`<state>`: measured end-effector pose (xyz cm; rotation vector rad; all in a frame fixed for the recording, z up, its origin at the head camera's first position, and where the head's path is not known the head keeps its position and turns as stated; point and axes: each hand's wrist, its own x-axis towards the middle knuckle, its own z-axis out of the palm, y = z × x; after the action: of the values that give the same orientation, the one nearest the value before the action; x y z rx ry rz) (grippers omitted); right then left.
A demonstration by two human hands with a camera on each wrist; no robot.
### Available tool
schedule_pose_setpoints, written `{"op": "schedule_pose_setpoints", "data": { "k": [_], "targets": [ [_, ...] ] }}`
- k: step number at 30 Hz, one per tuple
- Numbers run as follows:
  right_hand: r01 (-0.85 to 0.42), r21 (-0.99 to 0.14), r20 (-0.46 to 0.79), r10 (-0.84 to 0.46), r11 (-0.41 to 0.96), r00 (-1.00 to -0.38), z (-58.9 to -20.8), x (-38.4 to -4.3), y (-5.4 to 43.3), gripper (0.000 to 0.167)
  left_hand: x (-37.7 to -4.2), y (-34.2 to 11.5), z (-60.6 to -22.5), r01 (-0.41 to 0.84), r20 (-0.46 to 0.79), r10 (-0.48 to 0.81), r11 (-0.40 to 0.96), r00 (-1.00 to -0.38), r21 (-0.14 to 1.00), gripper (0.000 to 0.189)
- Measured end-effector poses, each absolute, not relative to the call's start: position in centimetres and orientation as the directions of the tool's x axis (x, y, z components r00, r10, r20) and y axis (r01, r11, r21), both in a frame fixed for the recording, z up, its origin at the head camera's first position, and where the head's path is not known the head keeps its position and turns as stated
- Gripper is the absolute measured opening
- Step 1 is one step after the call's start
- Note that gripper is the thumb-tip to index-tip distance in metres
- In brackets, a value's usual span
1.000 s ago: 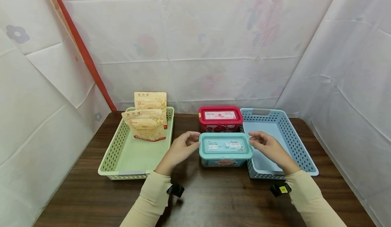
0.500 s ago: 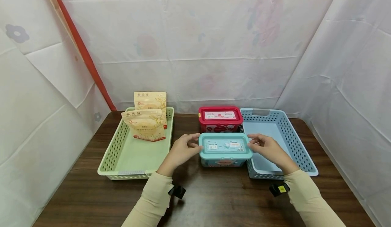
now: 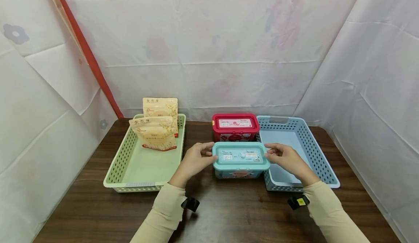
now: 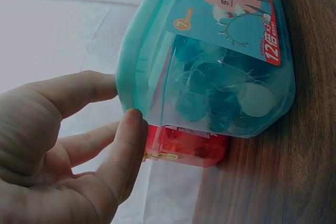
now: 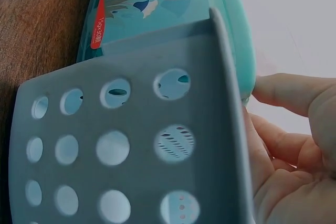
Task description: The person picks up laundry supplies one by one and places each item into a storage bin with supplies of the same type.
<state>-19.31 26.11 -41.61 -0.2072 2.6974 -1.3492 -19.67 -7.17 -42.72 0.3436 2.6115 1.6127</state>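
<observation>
A teal laundry pod box [image 3: 241,159] with a lid stands on the table, crosswise in front of me. My left hand [image 3: 194,163] holds the left end of its lid, thumb and fingertips touching the rim in the left wrist view. At the other end my right hand [image 3: 289,161] grips the lid's right corner. In the right wrist view, the wall of the blue basket [image 5: 131,124] hides part of the box and some fingers. Through the clear side of the teal box [image 4: 220,87], round pods show. A red laundry pod box [image 3: 235,126] sits right behind it.
The blue basket's left rim [image 3: 269,179] is close against the teal box. To the left is a green basket [image 3: 154,170] with two yellow pouches [image 3: 157,134] standing in it. White cloth [image 3: 209,54] hangs behind the dark wooden table [image 3: 229,214].
My left hand has shifted slightly right and its thumb now lies on the lid's rim. The right hand has closed in on the lid's right end. The teal box stays in place.
</observation>
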Motion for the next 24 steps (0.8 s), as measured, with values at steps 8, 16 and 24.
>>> {"op": "schedule_pose_setpoints", "data": {
  "k": [8,16,24],
  "targets": [
    [-0.060,-0.815,-0.050,-0.173,0.577,-0.984,-41.6,-19.3,26.2,0.055,-19.7,-7.2,-43.0,0.134,0.056,0.198,0.405,-0.979,0.905,0.052],
    [-0.052,-0.836,-0.068,-0.196,0.547,-0.978,-41.5,-19.6,25.7,0.056,-19.6,-7.8,-43.3,0.096,0.039,0.159,0.368,-0.987,0.925,0.052],
    [-0.046,-0.844,-0.076,-0.203,0.535,-0.976,-41.6,-19.8,24.9,0.054,-19.5,-8.7,-43.5,0.073,0.025,0.153,0.322,-0.988,0.944,0.052]
  ]
}}
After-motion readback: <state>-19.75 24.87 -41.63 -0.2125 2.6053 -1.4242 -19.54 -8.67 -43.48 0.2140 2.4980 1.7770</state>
